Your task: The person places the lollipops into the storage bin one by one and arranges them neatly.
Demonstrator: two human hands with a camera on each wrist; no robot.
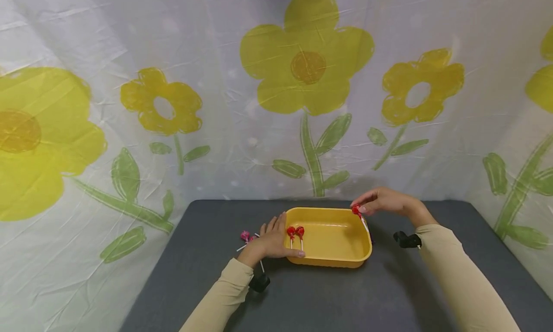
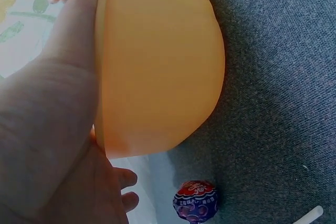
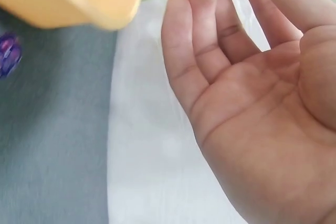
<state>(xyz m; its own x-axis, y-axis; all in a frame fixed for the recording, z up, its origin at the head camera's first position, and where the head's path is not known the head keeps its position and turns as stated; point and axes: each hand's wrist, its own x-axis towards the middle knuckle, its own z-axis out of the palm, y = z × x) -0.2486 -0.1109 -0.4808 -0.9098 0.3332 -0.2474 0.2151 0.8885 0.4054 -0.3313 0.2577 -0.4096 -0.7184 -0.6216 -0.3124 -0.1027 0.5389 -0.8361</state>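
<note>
A yellow plastic basin [image 1: 332, 263] sits on the dark table. My left hand [image 1: 270, 241] rests on its left end, fingers spread along the side and thumb across the front rim. Two red-wrapped lollipops [image 1: 300, 231] lean inside near that hand. Above the basin's back right corner, my right hand [image 1: 383, 201] pinches another red lollipop [image 1: 355, 209] between thumb and fingertips, its stick pointing down toward the right rim. The right wrist view shows the palm, with the pinched lollipop out of sight. Pink-wrapped lollipops [image 1: 245, 235] lie left of the basin, partly behind my left hand.
In the left wrist view, a purple-and-red lollipop [image 2: 195, 201] and a white stick [image 2: 310, 215] lie beside the basin. A purple lollipop [image 3: 9, 54] is at the right wrist view's left edge. Behind the grey table [image 1: 328, 298] hangs a flowered curtain [image 1: 242, 178].
</note>
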